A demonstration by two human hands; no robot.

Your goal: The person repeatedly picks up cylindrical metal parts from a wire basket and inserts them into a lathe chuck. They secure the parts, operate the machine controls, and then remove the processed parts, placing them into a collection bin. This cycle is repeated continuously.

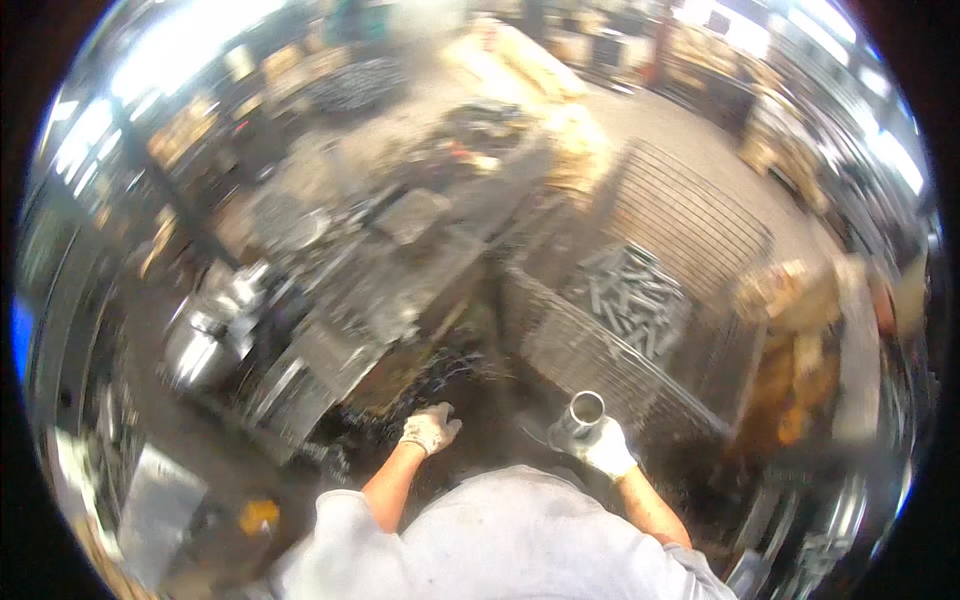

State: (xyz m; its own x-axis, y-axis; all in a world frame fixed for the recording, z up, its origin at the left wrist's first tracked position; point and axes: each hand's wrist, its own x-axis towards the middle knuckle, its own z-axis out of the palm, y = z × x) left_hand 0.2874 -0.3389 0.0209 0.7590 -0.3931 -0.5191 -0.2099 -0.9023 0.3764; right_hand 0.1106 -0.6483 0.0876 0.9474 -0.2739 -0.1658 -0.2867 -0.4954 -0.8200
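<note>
Clasping a metal tube [571, 428], the right hand [607, 449] is holding it near a wire basket [598, 362]; the left hand [430, 428] is hovering half-open, empty.

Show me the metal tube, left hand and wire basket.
Metal tube [572, 429], head view: side below its open end.
Left hand [429, 429], head view: its gloved back.
Wire basket [592, 362], head view: its near wall.

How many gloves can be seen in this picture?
2. One glove is on the left hand, just left of lower centre; the other is on the right hand, holding a metal tube. Background blur could hide more.
</note>
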